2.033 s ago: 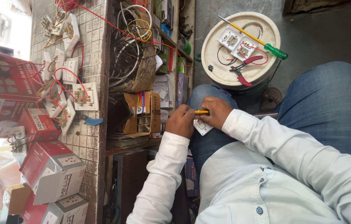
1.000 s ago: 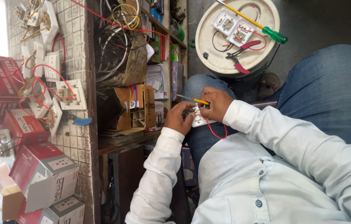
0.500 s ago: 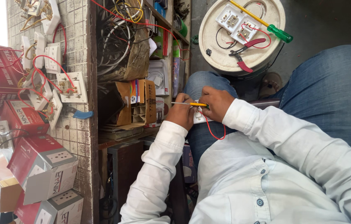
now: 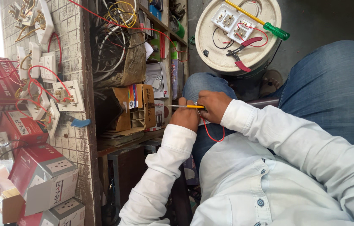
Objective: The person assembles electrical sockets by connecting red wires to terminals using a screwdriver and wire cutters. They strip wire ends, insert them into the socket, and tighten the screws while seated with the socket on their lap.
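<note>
Both my hands meet over my lap, above my blue jeans. My right hand [image 4: 215,105] grips a thin screwdriver with a yellow handle [image 4: 194,106]; its metal shaft points toward the shelves. My left hand [image 4: 185,118] is closed around a small part that is mostly hidden by the fingers. A red wire [image 4: 210,136] loops out from between the two hands. Both of my sleeves are white.
A white upturned bucket [image 4: 210,50] carries two white switch plates [image 4: 232,23], red-handled pliers [image 4: 242,52] and a green-handled screwdriver [image 4: 275,30]. A tiled counter [image 4: 70,46] holds wired switch plates and red boxes [image 4: 43,175]. Shelves [image 4: 143,104] below are packed with cables and cartons.
The hands have stayed together on the small part with the screwdriver. The red wire loop, unseen at first, now hangs below them. The white part has become hidden. The view has shifted slightly.
</note>
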